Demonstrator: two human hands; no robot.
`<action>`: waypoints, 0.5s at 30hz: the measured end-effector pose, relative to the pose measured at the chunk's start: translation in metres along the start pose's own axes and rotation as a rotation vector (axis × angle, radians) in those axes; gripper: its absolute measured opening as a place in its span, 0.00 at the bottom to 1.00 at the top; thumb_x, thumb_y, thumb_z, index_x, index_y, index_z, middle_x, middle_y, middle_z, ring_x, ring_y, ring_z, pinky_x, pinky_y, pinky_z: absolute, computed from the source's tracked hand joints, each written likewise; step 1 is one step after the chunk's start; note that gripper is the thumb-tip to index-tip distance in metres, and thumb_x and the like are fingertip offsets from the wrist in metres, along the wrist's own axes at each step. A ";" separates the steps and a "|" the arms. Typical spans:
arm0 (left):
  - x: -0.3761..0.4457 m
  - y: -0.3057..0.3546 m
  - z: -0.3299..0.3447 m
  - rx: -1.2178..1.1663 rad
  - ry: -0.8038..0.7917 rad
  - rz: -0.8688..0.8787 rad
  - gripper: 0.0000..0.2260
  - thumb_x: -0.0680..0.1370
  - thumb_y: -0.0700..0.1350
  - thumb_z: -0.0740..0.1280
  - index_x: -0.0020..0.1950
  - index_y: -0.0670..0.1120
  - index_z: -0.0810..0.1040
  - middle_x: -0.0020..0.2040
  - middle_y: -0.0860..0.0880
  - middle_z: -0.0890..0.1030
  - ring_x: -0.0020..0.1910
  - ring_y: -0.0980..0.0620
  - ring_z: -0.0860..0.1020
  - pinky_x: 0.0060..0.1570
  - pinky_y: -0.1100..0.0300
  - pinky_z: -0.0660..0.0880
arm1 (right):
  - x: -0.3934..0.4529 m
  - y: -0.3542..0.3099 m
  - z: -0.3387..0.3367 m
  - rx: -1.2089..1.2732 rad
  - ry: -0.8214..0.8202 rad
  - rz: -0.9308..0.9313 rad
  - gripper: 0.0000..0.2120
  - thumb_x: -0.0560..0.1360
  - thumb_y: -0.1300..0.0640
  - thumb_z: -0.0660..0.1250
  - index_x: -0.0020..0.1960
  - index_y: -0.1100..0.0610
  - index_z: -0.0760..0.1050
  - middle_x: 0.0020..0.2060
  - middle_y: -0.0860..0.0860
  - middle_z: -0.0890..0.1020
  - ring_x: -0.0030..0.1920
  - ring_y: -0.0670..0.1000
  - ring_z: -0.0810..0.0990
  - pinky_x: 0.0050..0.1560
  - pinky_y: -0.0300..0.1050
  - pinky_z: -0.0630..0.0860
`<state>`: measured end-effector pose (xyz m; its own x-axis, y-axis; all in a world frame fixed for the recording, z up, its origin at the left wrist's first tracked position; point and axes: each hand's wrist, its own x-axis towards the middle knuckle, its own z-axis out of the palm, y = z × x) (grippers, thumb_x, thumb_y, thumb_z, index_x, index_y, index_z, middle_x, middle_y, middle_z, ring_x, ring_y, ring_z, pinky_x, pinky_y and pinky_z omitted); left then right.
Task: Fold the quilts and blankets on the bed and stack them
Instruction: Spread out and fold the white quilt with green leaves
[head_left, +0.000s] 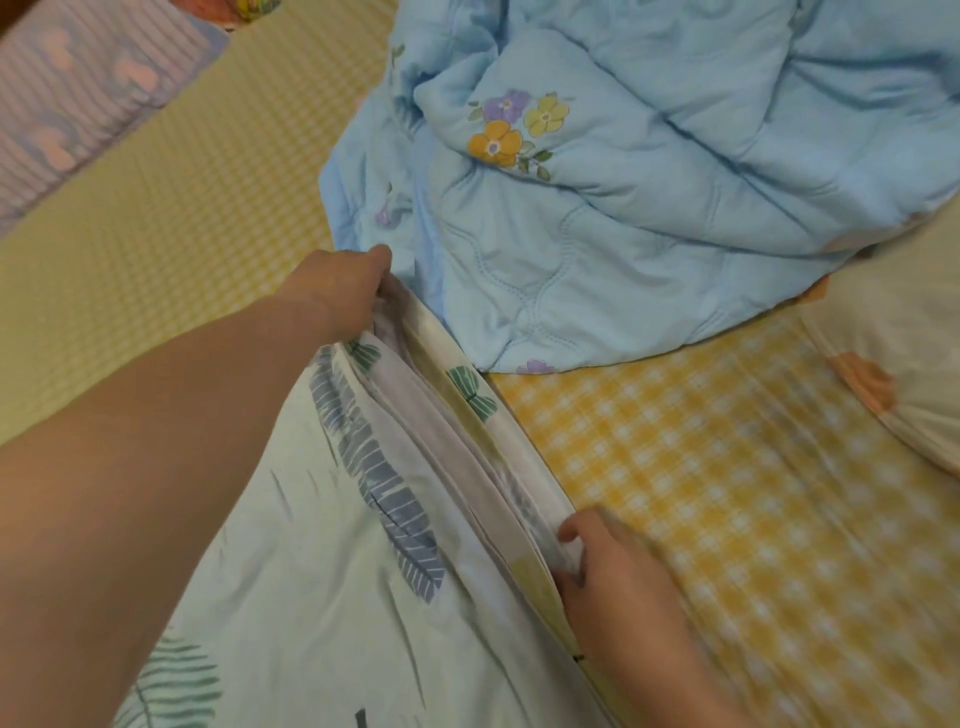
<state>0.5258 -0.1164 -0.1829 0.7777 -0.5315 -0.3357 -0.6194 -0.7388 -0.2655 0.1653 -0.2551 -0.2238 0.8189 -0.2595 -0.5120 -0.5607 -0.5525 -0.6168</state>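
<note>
Nearest the camera, the right hand (602, 566) pinches the stacked edge of the leaf-print quilt (291, 545); its grip is narrow, fingers curled over the layered hems at the near end of the fold. That quilt lies on the bed (701, 467), spread toward the lower left, and its folded edge runs as one long line from this hand up and away to the left.

At the far end of the same edge, the left hand (343, 286) holds the corner, its grip likewise closed on the layers, with the arm stretched out over the quilt. So the long axis of the edge lies between the two hands, the right one nearer the body and the left one farther out. Any next fold likely turns on carrying this edge across the quilt's width.

Just beyond the left hand, touching the quilt's far corner, the blue flowered quilt (623, 171) sits in an unfolded heap.
</note>
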 end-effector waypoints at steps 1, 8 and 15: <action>0.000 0.000 0.000 0.032 -0.018 0.036 0.12 0.77 0.40 0.65 0.59 0.50 0.74 0.52 0.47 0.80 0.53 0.42 0.74 0.52 0.49 0.70 | 0.000 -0.001 0.000 -0.013 -0.007 0.003 0.11 0.78 0.45 0.67 0.57 0.40 0.68 0.50 0.38 0.73 0.49 0.41 0.72 0.44 0.38 0.71; 0.000 -0.002 0.011 0.271 0.030 0.051 0.15 0.80 0.48 0.63 0.67 0.52 0.74 0.56 0.47 0.75 0.60 0.43 0.70 0.60 0.47 0.64 | 0.002 -0.007 0.003 0.008 0.051 0.064 0.05 0.79 0.44 0.63 0.50 0.43 0.68 0.44 0.40 0.73 0.42 0.39 0.70 0.36 0.36 0.67; 0.005 -0.020 0.011 0.007 0.088 -0.100 0.14 0.80 0.44 0.65 0.65 0.48 0.74 0.59 0.41 0.73 0.58 0.37 0.72 0.55 0.45 0.71 | 0.011 -0.009 0.017 -0.020 0.176 0.029 0.17 0.79 0.45 0.65 0.66 0.44 0.67 0.60 0.41 0.66 0.53 0.41 0.69 0.49 0.38 0.70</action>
<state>0.5410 -0.0996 -0.1889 0.8415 -0.4901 -0.2273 -0.5393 -0.7867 -0.3004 0.1773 -0.2395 -0.2337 0.8123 -0.4095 -0.4154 -0.5832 -0.5581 -0.5903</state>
